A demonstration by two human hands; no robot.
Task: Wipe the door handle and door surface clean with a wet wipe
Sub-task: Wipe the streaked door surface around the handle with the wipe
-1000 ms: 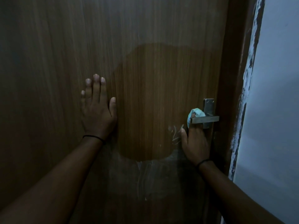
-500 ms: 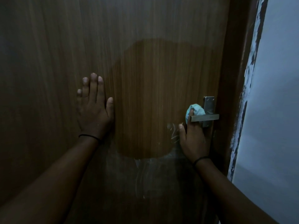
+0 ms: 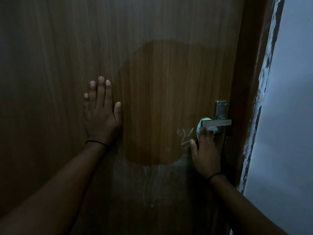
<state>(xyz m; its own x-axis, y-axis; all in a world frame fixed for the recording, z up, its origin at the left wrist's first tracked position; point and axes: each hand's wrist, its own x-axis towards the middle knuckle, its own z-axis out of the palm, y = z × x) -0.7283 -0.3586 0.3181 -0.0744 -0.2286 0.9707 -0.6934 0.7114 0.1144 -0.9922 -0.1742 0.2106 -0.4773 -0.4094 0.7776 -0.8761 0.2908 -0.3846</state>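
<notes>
Dim wood-grain door (image 3: 67, 48), darker wiped patch (image 3: 160, 99) at centre. Left hand (image 3: 101, 114), 9 o'clock, lies flat, fingers straight. Right hand (image 3: 205, 150), 4 o'clock, presses a crumpled blue wet wipe (image 3: 202, 123) behind the steel lever handle (image 3: 218, 123).

Brown wood-grain door panel (image 3: 152, 22), vertical grain, seen in dim light. A darker rounded damp patch (image 3: 160, 99) covers its middle, its edge sharp against the paler dusty surface. Below the patch run whitish smeared streaks (image 3: 152, 184); faint white scratch marks (image 3: 185, 138) lie near the patch's right margin. A rectangular silver metal backplate (image 3: 220, 109) is fixed near the right edge, with a flat silver lever handle (image 3: 218, 123) projecting leftward from it. A crumpled pale-blue wet wipe (image 3: 201, 123) sits at the lever's free end. A flat left hand (image 3: 101, 116) rests directly on the panel.
</notes>
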